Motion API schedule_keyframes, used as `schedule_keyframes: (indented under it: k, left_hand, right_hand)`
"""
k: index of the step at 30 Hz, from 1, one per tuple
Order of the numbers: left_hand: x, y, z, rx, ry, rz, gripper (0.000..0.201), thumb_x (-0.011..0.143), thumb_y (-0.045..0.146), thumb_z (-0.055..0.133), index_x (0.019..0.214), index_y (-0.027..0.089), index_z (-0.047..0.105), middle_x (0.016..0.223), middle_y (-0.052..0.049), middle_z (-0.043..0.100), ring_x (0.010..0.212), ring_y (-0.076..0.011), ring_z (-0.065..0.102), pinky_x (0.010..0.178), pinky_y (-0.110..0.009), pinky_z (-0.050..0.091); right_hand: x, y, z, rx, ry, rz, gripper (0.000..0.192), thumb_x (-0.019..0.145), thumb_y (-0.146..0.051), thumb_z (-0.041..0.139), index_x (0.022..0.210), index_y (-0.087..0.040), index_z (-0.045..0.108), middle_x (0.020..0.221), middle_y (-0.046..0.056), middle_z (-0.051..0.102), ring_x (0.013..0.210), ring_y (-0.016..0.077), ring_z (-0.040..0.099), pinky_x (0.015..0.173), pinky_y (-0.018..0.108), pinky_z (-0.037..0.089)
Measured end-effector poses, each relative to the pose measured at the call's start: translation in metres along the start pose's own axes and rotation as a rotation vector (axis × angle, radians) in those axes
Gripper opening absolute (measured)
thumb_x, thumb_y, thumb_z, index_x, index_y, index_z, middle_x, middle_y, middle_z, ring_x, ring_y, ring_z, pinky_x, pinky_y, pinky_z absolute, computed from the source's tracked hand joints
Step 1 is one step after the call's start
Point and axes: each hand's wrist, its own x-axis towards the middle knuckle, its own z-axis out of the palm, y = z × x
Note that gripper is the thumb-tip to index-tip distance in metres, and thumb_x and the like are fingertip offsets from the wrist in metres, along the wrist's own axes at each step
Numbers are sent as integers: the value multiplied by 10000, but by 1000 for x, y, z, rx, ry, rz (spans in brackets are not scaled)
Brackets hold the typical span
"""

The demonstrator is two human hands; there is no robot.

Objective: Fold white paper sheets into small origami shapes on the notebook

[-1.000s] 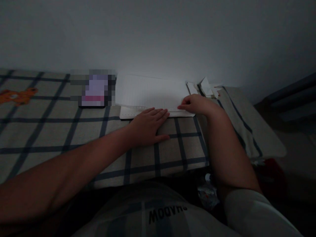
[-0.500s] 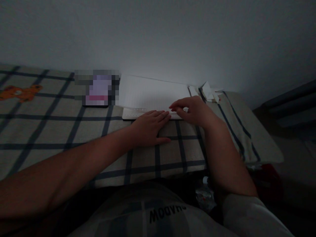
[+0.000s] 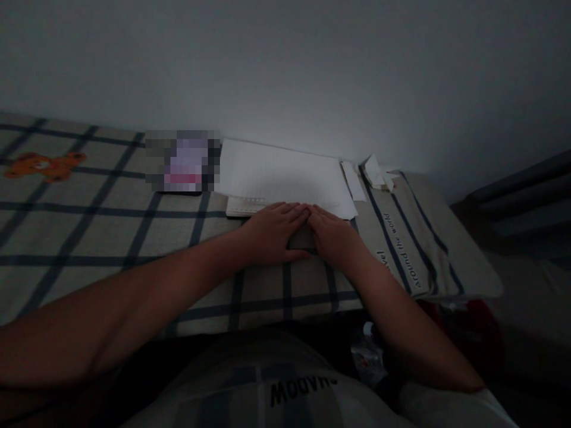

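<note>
A sheet of white lined paper (image 3: 285, 169) lies over an open notebook (image 3: 238, 207), whose near left edge shows beneath it. My left hand (image 3: 274, 232) rests flat at the near edge, fingertips on the paper and thumb apart on the cloth. Beside it, my right hand (image 3: 334, 235) lies with outstretched fingers on the same edge. The fingertips of both hands meet near the middle. What lies under the fingers is hidden.
A phone (image 3: 187, 163), its screen blurred out, lies left of the paper. Farther left is an orange bear-shaped figure (image 3: 44, 166). A paper strip (image 3: 354, 180) and folded paper (image 3: 378, 173) sit to the right on the checked cloth (image 3: 169, 235). Below the edge stands a plastic bottle (image 3: 369, 356).
My right hand has come down from a raised, curled pose and now lies flatter on the near edge beside my left hand. My left hand stays nearly in place.
</note>
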Motion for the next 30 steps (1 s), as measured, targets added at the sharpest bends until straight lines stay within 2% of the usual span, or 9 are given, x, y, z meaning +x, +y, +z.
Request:
schedule_keyframes:
  k: [4,10,16,21,26,30]
  left_hand:
    - [-1,-1,0,-4,3,-5,964,959,727,481,1609,28,350,1664,-215,368,1538,-337,374,1274,-435,241]
    - [-1,-3,2,-2,-2,0,952,963,728,468,1610,38,356,1668,-210,360,1545,-336,363,1285,-439,223]
    - [-2,-5,5,5,19,-6,935,981,721,433,1623,48,336,1669,-205,356,1547,-337,363,1288,-449,222]
    - [-3,-6,7,14,27,1,931,987,729,405,1627,56,331,1673,-195,354,1546,-332,366,1288,-443,217]
    - [-3,-6,7,17,20,2,919,991,727,393,1623,62,340,1675,-192,348,1562,-311,339,1288,-436,208]
    - [-2,-5,5,13,9,2,926,991,729,388,1624,57,336,1677,-188,345,1558,-320,345,1287,-435,207]
  right_hand:
    - [2,-1,-1,36,25,29,480,986,-59,371,1411,-39,593,1486,177,617,1411,244,574,1218,395,434]
    - [2,-6,-2,-4,18,66,490,982,-67,376,1422,-28,589,1481,196,613,1418,260,568,1218,424,433]
    - [0,-3,2,-66,25,59,489,980,-74,403,1426,30,576,1522,233,557,1488,302,479,1252,435,388]
    - [-2,-3,3,-74,33,73,482,983,-76,405,1422,4,587,1496,225,588,1460,289,518,1230,434,420]
    - [-4,0,3,-90,97,81,447,976,-89,408,1349,3,636,1513,250,561,1490,311,478,1241,472,401]
    - [-5,2,5,-105,61,128,437,990,-80,376,1321,3,649,1480,250,594,1447,309,533,1213,454,433]
